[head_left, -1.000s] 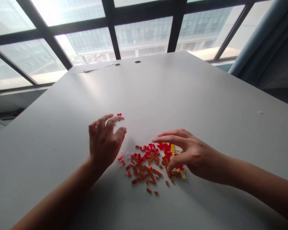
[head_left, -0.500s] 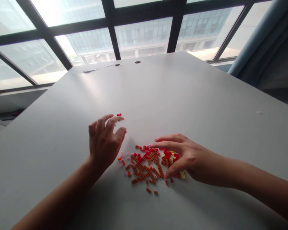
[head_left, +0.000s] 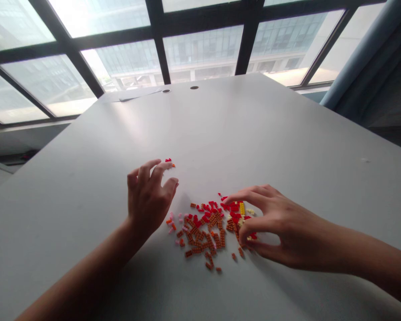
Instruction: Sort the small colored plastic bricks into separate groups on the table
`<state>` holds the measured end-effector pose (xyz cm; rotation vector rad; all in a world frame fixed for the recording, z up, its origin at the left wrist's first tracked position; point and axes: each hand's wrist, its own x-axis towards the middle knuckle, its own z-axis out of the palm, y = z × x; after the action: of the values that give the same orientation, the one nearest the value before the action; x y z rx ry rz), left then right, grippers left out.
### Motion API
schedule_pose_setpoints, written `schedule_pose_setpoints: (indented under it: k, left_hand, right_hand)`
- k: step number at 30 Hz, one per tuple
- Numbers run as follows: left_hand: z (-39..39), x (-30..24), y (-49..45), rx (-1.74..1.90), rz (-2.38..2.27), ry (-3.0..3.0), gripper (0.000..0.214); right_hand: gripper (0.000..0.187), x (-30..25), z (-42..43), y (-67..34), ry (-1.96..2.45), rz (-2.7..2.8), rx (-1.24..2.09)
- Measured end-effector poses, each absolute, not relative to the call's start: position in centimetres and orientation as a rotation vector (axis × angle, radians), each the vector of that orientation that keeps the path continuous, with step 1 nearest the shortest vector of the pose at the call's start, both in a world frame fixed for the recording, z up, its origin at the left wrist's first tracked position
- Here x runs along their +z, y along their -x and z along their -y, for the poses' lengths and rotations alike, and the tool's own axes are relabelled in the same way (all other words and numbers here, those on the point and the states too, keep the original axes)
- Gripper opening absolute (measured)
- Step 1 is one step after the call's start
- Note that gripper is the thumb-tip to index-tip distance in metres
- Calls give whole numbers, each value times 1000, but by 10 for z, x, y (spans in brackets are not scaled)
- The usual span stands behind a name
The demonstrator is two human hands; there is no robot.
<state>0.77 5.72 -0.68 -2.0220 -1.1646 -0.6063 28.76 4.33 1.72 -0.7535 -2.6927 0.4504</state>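
Your left hand [head_left: 149, 200] hovered half open above a white table [head_left: 87, 187], holding nothing visible, its fingertips just beside a small cluster of red and orange bricks [head_left: 169, 162]. Your right hand [head_left: 280, 227] arched, partly closed, over the right edge of a loose pile of tiny plastic bricks [head_left: 207, 232] in orange, red, yellow, cream and pink; the head view did not show whether it gripped any. Since the earlier frame, that hand had shifted right and the pile had bunched tighter. A sheet of paper [head_left: 138, 95] lay at the table's far edge, beneath gridded windows [head_left: 200, 53] facing a glass-fronted building [head_left: 287, 40]
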Motion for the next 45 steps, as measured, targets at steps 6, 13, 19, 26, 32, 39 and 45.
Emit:
schedule_pose_setpoints:
  k: [6, 13, 19, 26, 32, 39, 45]
  left_hand:
    - [-51, -1, -14, -638, 1181, 2057, 11]
    - [-27, 11, -36, -789, 1411, 2511, 9]
    - [-13, 12, -47, -769, 1509, 2811, 10]
    - [-12, 10, -49, -769, 1471, 2758, 9]
    - [-10, 10, -51, -812, 1480, 2804, 12]
    - [-5, 11, -58, -1039, 1539, 2886, 9]
    - [-5, 11, -59, -1113, 1552, 2768, 8]
  right_hand:
    - [11, 12, -29, -283, 792, 2678, 360]
    - [11, 7, -28, -280, 816, 2642, 183]
    - [6, 2, -30, -277, 823, 2618, 147]
    - [9, 0, -32, -278, 821, 2626, 147]
    - [10, -2, -31, -278, 813, 2618, 174]
    - [14, -3, -32, -277, 872, 2435, 305]
    - [16, 0, -31, -274, 852, 2385, 344]
